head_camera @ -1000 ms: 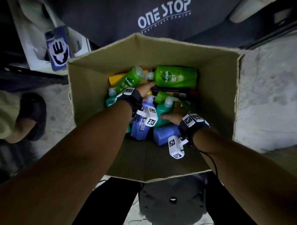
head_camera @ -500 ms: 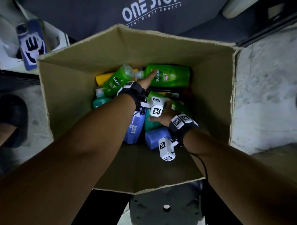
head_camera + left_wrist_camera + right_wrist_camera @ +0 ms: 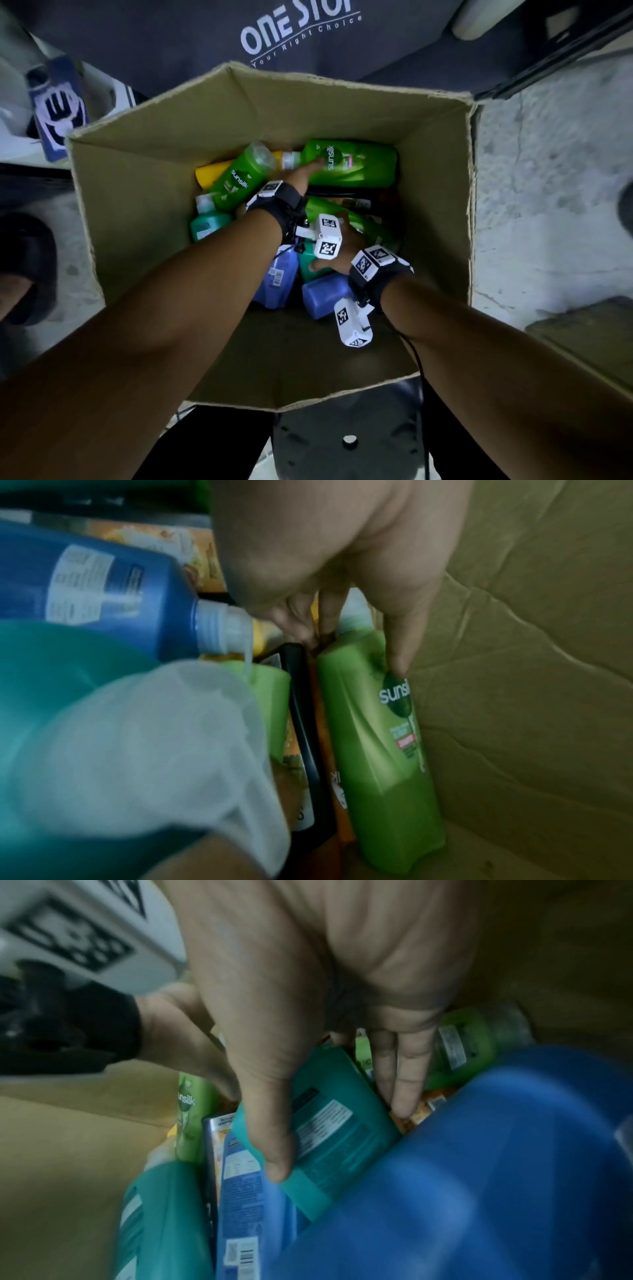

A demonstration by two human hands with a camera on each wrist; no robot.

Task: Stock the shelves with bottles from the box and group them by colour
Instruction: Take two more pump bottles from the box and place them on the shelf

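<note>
Inside the cardboard box, at 12 o'clock against the far wall, left hand has advanced from a second ago and now pinches the large green bottle, thumb on label. Right hand grips the teal bottle; blue bottles crowd 6 o'clock.

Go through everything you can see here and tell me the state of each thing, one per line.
cardboard box: open, bottles piled inside.
large green bottle: lying along the far wall, cap on, gripped by the left hand.
smaller green bottle: lying tilted, capped.
teal bottle: lying, gripped by the right hand.
blue bottle: lying on its side.
yellow bottle: mostly buried.
</note>
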